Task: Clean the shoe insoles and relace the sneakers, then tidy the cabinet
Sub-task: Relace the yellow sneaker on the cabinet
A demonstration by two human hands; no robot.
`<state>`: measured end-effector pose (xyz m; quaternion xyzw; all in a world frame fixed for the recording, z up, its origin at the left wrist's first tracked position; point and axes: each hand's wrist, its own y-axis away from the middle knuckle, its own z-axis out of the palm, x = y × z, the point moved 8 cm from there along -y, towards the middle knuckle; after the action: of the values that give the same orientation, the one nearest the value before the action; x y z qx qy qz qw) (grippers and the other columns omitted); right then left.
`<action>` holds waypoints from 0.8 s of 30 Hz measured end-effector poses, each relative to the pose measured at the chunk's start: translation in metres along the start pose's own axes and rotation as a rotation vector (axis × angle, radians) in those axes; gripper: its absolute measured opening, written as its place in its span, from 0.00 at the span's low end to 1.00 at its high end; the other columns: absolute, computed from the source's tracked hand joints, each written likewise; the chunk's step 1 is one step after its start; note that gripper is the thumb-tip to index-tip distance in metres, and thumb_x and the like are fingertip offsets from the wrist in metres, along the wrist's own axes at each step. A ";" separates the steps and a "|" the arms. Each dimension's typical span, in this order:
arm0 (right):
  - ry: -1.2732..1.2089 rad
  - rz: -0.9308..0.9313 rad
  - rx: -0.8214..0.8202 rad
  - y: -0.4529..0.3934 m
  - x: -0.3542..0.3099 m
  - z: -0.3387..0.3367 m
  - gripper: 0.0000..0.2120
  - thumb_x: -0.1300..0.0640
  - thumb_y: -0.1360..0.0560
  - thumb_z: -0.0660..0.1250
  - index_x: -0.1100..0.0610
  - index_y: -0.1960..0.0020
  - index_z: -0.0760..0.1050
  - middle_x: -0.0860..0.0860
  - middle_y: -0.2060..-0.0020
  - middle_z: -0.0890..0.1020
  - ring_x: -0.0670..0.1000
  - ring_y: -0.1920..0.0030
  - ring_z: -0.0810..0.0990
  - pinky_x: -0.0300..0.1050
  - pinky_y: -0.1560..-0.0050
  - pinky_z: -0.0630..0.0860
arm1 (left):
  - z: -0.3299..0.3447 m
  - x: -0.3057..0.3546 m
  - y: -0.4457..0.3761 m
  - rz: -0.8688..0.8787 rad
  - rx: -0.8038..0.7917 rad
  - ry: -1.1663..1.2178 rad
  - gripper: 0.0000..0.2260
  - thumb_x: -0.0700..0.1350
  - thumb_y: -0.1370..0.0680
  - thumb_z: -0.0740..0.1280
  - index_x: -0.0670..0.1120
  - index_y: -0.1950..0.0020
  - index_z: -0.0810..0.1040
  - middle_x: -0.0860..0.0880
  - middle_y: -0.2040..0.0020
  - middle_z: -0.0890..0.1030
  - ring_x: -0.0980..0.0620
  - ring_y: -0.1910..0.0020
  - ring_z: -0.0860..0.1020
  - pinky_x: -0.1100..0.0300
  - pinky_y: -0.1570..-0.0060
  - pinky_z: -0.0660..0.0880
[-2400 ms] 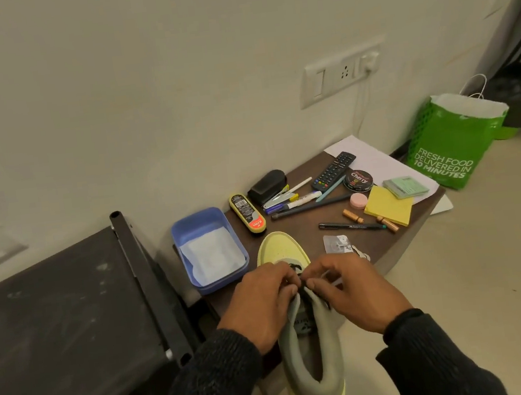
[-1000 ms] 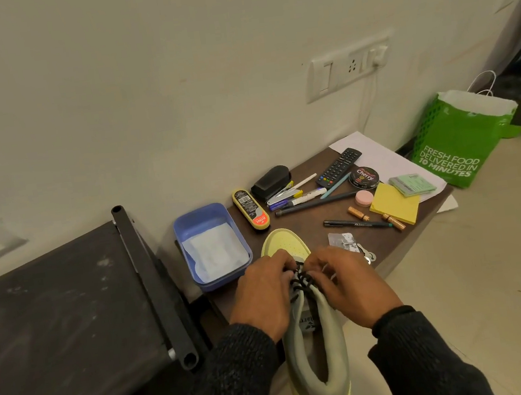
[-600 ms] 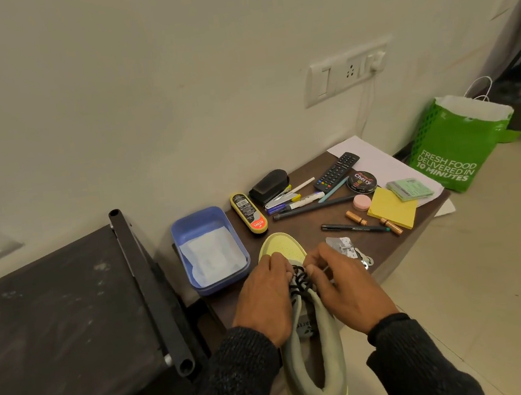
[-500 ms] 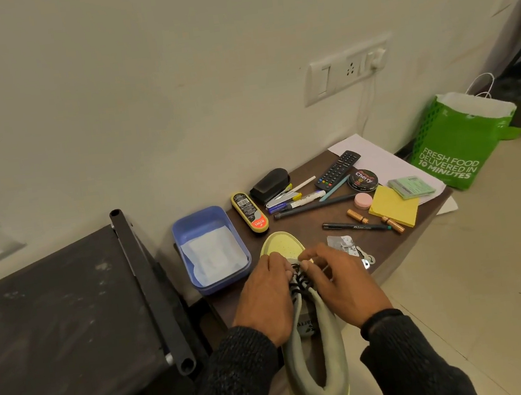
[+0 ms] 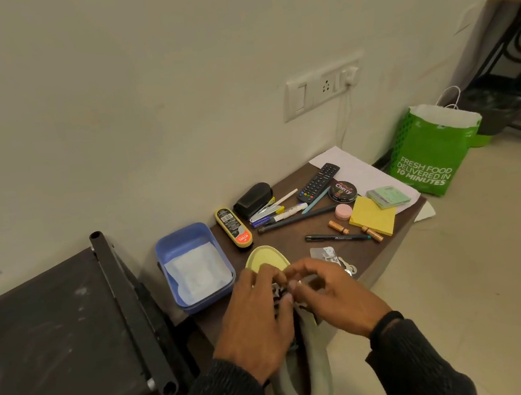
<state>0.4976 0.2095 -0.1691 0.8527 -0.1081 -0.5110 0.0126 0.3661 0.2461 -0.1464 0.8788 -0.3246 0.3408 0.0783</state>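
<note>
We see a blue tub (image 5: 174,257) on the brown table (image 5: 293,232); beside it our left hand (image 5: 255,322) and right hand (image 5: 333,296) pinch the black lace (image 5: 279,293) over the grey-green sneaker (image 5: 304,375) — toe on the table, heel toward us.

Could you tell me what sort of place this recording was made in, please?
Probably a room in a home: a low brown table against a plain wall with a switch-and-socket plate, a TV remote, and a green food-delivery bag on the tiled floor.
</note>
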 end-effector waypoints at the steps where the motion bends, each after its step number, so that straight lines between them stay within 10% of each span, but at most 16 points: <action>1: 0.004 -0.011 -0.044 0.004 -0.001 -0.001 0.09 0.50 0.21 0.67 0.40 0.41 0.76 0.39 0.45 0.79 0.41 0.49 0.80 0.44 0.48 0.82 | 0.002 0.001 0.005 0.007 -0.051 -0.017 0.09 0.55 0.20 0.63 0.62 0.43 0.65 0.59 0.48 0.67 0.59 0.49 0.71 0.63 0.48 0.73; 8: 0.128 0.058 -0.101 0.025 0.004 0.003 0.29 0.48 0.28 0.76 0.33 0.33 0.67 0.37 0.40 0.73 0.40 0.45 0.77 0.40 0.47 0.81 | 0.004 -0.012 0.017 -0.112 -0.221 -0.116 0.23 0.55 0.26 0.68 0.66 0.37 0.60 0.57 0.51 0.75 0.54 0.50 0.76 0.56 0.46 0.75; 17: 0.315 -0.154 0.123 0.036 -0.010 -0.010 0.14 0.62 0.23 0.65 0.42 0.49 0.74 0.38 0.42 0.67 0.41 0.44 0.73 0.46 0.47 0.80 | -0.002 -0.027 0.018 -0.400 -0.061 -0.075 0.12 0.58 0.30 0.71 0.53 0.58 0.72 0.53 0.59 0.79 0.53 0.59 0.78 0.56 0.56 0.79; 24: 0.693 -0.128 0.066 0.037 -0.017 0.000 0.19 0.38 0.28 0.71 0.39 0.39 0.75 0.45 0.27 0.56 0.49 0.29 0.60 0.46 0.37 0.74 | -0.004 -0.022 0.018 -0.451 -0.100 -0.341 0.20 0.69 0.28 0.66 0.53 0.53 0.75 0.52 0.55 0.79 0.51 0.54 0.78 0.52 0.50 0.79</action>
<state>0.4836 0.1767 -0.1492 0.9804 -0.0603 -0.1872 -0.0113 0.3408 0.2453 -0.1597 0.9685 -0.1460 0.1458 0.1395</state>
